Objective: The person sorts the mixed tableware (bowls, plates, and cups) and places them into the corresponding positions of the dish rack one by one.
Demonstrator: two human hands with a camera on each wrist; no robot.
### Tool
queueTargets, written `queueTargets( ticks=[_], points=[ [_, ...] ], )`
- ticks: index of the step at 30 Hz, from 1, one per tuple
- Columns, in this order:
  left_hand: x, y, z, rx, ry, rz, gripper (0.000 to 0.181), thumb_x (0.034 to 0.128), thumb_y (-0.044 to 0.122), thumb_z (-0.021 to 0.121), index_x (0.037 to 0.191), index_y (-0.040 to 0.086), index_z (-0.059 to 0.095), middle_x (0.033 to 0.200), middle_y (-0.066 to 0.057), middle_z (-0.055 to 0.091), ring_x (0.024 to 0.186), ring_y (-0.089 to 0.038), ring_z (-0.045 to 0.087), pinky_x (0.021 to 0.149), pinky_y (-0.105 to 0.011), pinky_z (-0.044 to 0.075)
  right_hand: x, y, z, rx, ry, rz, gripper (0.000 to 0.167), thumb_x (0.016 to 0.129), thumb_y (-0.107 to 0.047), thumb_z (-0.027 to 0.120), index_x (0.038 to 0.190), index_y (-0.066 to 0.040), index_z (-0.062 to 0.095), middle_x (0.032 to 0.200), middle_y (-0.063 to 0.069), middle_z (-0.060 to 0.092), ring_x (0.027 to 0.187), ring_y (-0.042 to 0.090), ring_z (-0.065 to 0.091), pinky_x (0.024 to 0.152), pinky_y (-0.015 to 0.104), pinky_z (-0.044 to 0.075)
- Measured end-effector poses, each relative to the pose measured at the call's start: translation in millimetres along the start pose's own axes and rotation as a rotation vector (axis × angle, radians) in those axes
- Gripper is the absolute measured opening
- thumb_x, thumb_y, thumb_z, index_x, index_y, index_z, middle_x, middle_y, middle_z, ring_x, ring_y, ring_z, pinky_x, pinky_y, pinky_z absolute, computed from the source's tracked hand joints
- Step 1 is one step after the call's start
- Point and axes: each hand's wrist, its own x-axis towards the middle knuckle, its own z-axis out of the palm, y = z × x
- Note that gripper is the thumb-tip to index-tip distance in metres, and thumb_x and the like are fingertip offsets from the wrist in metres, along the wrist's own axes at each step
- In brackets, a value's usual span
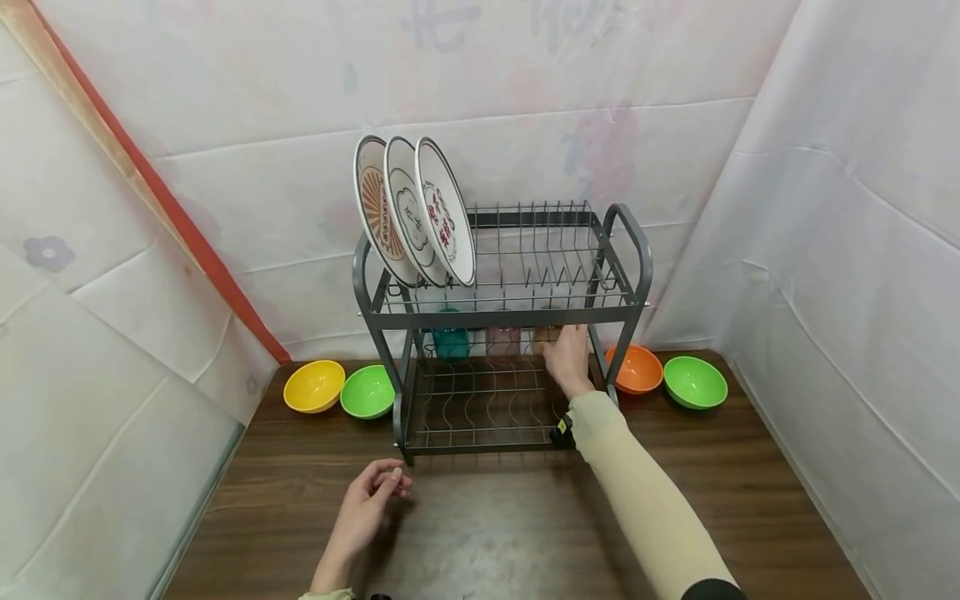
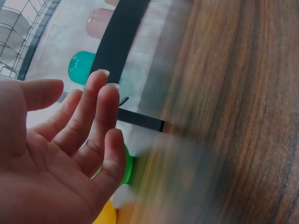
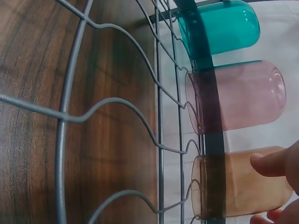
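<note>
My right hand [image 1: 567, 360] has its thumb against one side of the amber cup [image 3: 243, 182] and fingers at the other, a narrow hold just wide enough for the cup, which stands mouth down at the back right of the lower tier of the dish rack [image 1: 502, 318]. The cup lies between thumb and fingers; the right wrist view cuts off most of that hand, and from above the rack's upper front bar hides my fingertips. A small dark thing [image 1: 561, 433] by my wrist, at the rack's lower front, is hard to make out. Along the same tier, toward the rack's left, stand the pink cup [image 3: 243, 95], then the teal cup [image 3: 233, 28], both see-through and mouth down. My left hand [image 1: 369, 504] is relaxed, holding nothing, fingers slightly bent, in front of the rack's left corner. The rack's upper tier holds three plates [image 1: 446, 208] upright at its left end, overlapping. Left of the rack sit a yellow bowl [image 1: 314, 387] and a green bowl [image 1: 368, 392], partly covered by its frame; right of it, an orange bowl [image 1: 635, 370], also partly covered, and another green bowl [image 1: 695, 382], all open side up.
</note>
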Motion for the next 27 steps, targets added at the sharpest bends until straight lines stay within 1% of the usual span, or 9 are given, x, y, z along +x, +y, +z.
queueTargets(
  ticks=[3, 6, 9, 12, 14, 16, 20, 25, 27],
  points=[
    [0.3, -0.2, -0.2, 0.005, 0.006, -0.009, 0.022, 0.1025, 0.005, 0.053, 0.120, -0.008, 0.058, 0.092, -0.018, 0.071, 0.080, -0.031, 0.068, 0.078, -0.038, 0.056, -0.5, -1, -2, -0.016, -0.015, 0.002, 0.086, 0.088, -0.003, 0.069, 0.158, -0.008, 0.019, 0.158, 0.023, 0.017, 0.106, 0.042, 0.052, 0.068, 0.049, 0.044],
    [0.5, 1.1, 0.1, 0.009, 0.007, -0.006, 0.022, 0.1025, 0.005, 0.053, 0.119, -0.008, 0.059, 0.092, -0.018, 0.071, 0.080, -0.032, 0.068, 0.078, -0.038, 0.056, -2.0, -2, -5, -0.030, -0.019, 0.002, 0.086, 0.088, -0.004, 0.069, 0.159, -0.009, 0.020, 0.159, 0.022, 0.017, 0.096, 0.040, 0.055, 0.061, 0.046, 0.042],
    [0.7, 2.4, 0.8, 0.004, 0.002, -0.001, 0.022, 0.1024, 0.005, 0.053, 0.119, -0.008, 0.059, 0.092, -0.019, 0.071, 0.082, -0.034, 0.067, 0.078, -0.040, 0.056, -5.4, -5, -9, -0.022, 0.011, -0.014, 0.083, 0.088, -0.005, 0.069, 0.158, -0.008, 0.024, 0.158, 0.021, 0.019, 0.106, 0.042, 0.053, 0.069, 0.049, 0.045],
    [0.2, 2.6, 1.1, 0.002, 0.002, -0.002, 0.022, 0.1025, 0.005, 0.053, 0.119, -0.008, 0.059, 0.092, -0.020, 0.070, 0.082, -0.036, 0.067, 0.079, -0.040, 0.056, -14.3, -8, -13, 0.009, 0.067, -0.054, 0.078, 0.089, -0.006, 0.068, 0.156, -0.009, 0.029, 0.156, 0.021, 0.023, 0.119, 0.043, 0.048, 0.080, 0.054, 0.046],
    [-0.4, 2.2, 1.1, 0.001, 0.005, -0.003, 0.022, 0.1025, 0.004, 0.053, 0.119, -0.009, 0.059, 0.092, -0.020, 0.070, 0.082, -0.036, 0.067, 0.079, -0.040, 0.056, -24.3, -11, -15, 0.033, 0.095, -0.080, 0.068, 0.092, -0.008, 0.066, 0.153, -0.009, 0.036, 0.151, 0.021, 0.029, 0.123, 0.042, 0.044, 0.085, 0.054, 0.044],
    [-0.7, 2.0, 1.7, -0.001, 0.005, -0.002, 0.021, 0.1023, 0.004, 0.052, 0.118, -0.009, 0.059, 0.092, -0.019, 0.070, 0.082, -0.036, 0.067, 0.079, -0.040, 0.056, -36.3, -15, -17, 0.072, 0.100, -0.096, 0.055, 0.094, -0.009, 0.064, 0.145, -0.007, 0.045, 0.145, 0.021, 0.035, 0.117, 0.038, 0.047, 0.083, 0.053, 0.044],
    [-1.0, 3.0, 7.1, -0.016, -0.014, 0.005, 0.022, 0.1020, 0.004, 0.053, 0.119, -0.009, 0.059, 0.092, -0.019, 0.070, 0.082, -0.034, 0.067, 0.079, -0.040, 0.056, -62.6, -22, -24, 0.153, 0.082, -0.114, 0.027, 0.094, -0.009, 0.063, 0.120, -0.004, 0.059, 0.127, 0.017, 0.049, 0.101, 0.031, 0.055, 0.079, 0.045, 0.047],
    [-1.4, 4.5, 15.4, -0.020, -0.039, 0.011, 0.022, 0.1019, 0.005, 0.054, 0.119, -0.009, 0.058, 0.093, -0.018, 0.070, 0.082, -0.034, 0.067, 0.078, -0.039, 0.056, -95.7, -19, -30, 0.239, 0.073, -0.145, 0.018, 0.091, -0.003, 0.066, 0.109, -0.002, 0.065, 0.105, 0.011, 0.065, 0.090, 0.024, 0.065, 0.075, 0.038, 0.053],
    [-1.7, 4.3, 18.4, -0.026, -0.046, 0.014, 0.022, 0.1018, 0.005, 0.054, 0.119, -0.009, 0.058, 0.093, -0.018, 0.070, 0.082, -0.033, 0.067, 0.078, -0.038, 0.056, -108.9, -16, -32, 0.271, 0.063, -0.146, 0.015, 0.092, -0.003, 0.067, 0.106, -0.005, 0.066, 0.099, 0.008, 0.068, 0.085, 0.020, 0.066, 0.072, 0.034, 0.054]
  ],
)
